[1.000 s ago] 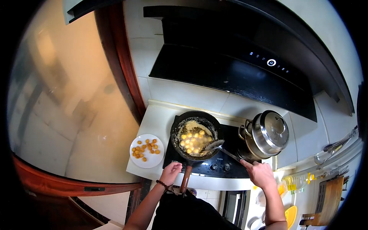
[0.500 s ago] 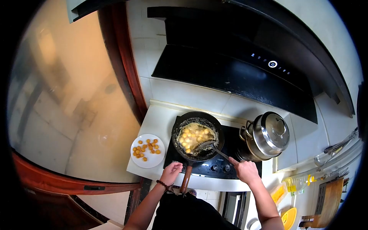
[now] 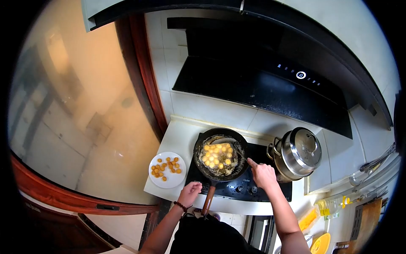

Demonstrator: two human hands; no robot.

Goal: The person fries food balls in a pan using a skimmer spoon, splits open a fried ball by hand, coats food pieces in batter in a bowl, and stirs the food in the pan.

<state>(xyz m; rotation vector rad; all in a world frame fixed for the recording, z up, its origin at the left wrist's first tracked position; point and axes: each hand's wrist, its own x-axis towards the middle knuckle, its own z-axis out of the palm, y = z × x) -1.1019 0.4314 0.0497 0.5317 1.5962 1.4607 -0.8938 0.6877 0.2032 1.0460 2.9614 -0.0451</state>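
My right hand (image 3: 263,174) is closed round the handle of a spatula (image 3: 242,155), whose dark blade lies at the far side of the wok. Pale yellow balls (image 3: 216,155) cluster in foamy oil inside the black wok (image 3: 198,165), which sits on the hob. My left hand (image 3: 190,194), with a beaded bracelet at the wrist, is loosely curled beside the wok's brown wooden handle (image 3: 208,199), not gripping it. I see nothing in its fingers. Left of the hob, browned balls (image 3: 168,162) lie scattered on a white plate (image 3: 169,183).
A lidded steel pot (image 3: 299,153) stands on the hob's right side. The black range hood (image 3: 253,80) hangs above. At the right are an oil bottle (image 3: 331,206), a yellow bowl (image 3: 320,244) and a cutting board (image 3: 364,222). A red-framed glass door (image 3: 93,127) borders the left.
The spatula's blade has moved from the wok's near right to its far side, and the balls have gathered together. My right hand has shifted slightly upward. The whole view has tilted a little.
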